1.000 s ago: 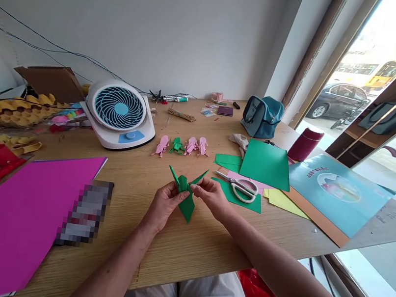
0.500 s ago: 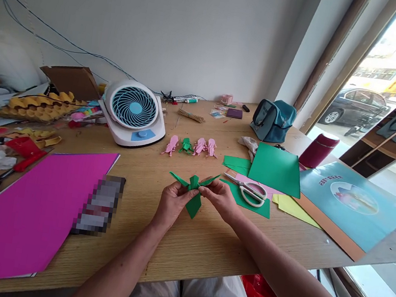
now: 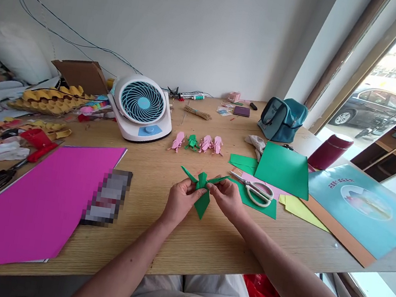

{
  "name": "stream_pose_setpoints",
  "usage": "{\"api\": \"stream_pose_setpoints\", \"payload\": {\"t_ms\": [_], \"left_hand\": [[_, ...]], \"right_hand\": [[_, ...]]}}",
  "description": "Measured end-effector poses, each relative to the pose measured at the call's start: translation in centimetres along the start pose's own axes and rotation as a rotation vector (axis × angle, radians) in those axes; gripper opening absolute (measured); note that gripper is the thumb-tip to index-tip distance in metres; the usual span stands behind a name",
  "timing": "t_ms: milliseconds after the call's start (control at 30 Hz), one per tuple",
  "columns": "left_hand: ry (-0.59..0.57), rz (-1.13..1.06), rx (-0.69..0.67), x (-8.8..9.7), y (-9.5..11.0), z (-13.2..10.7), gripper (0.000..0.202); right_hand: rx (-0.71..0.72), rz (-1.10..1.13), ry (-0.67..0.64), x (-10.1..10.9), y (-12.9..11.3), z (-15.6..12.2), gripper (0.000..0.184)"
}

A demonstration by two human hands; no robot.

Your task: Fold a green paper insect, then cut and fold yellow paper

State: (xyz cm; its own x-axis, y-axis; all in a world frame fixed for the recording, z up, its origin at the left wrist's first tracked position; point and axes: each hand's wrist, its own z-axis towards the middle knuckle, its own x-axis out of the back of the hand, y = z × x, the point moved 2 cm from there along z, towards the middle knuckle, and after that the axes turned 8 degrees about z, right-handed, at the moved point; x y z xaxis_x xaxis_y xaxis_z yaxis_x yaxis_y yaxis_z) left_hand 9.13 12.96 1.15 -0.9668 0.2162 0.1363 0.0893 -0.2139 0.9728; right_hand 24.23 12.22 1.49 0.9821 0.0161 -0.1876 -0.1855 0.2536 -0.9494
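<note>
Between my hands, above the table's front part, is a green folded paper figure (image 3: pixel 202 205) with two narrow points spread to the sides and a wide point hanging down. My left hand (image 3: pixel 179 202) pinches it near the centre from the left, thumb on top. From the right, my right hand (image 3: pixel 226 198) is closed on it at the base of the right point. Past the hands, a green folded paper bug (image 3: pixel 192 142) stands in a row with pink folded paper bugs (image 3: pixel 206 144). White-handled scissors (image 3: pixel 258 193) lie on green paper just right of my right hand.
A large magenta sheet (image 3: pixel 36 208) covers the left front. Behind it stands a white fan (image 3: pixel 143 105). Green sheets (image 3: pixel 284 169), a light-blue pad (image 3: pixel 371 204), a dark red bottle (image 3: pixel 330 152) and a teal bag (image 3: pixel 283 120) occupy the right side.
The whole view has shifted, so table and hands appear slightly farther right. Both hands keep their hold on the green folded paper, whose shape looks much the same.
</note>
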Motion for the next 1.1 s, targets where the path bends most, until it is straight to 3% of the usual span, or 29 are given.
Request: {"api": "stream_pose_setpoints", "payload": {"t_ms": [367, 700, 1100], "left_hand": [[-0.017, -0.146, 0.018, -0.5, 0.0, 0.0, 0.047], [0.026, -0.124, 0.072, -0.3, 0.2, 0.1, 0.041], [-0.052, -0.263, 0.174, -0.6, 0.6, -0.2, 0.049]], "right_hand": [[0.049, -0.044, 0.018, 0.2, 1.1, -0.1, 0.037], [0.028, -0.006, 0.003, 0.0, -0.6, 0.0, 0.039], [0.044, 0.004, 0.055, 0.4, -1.1, 0.1, 0.04]]}}
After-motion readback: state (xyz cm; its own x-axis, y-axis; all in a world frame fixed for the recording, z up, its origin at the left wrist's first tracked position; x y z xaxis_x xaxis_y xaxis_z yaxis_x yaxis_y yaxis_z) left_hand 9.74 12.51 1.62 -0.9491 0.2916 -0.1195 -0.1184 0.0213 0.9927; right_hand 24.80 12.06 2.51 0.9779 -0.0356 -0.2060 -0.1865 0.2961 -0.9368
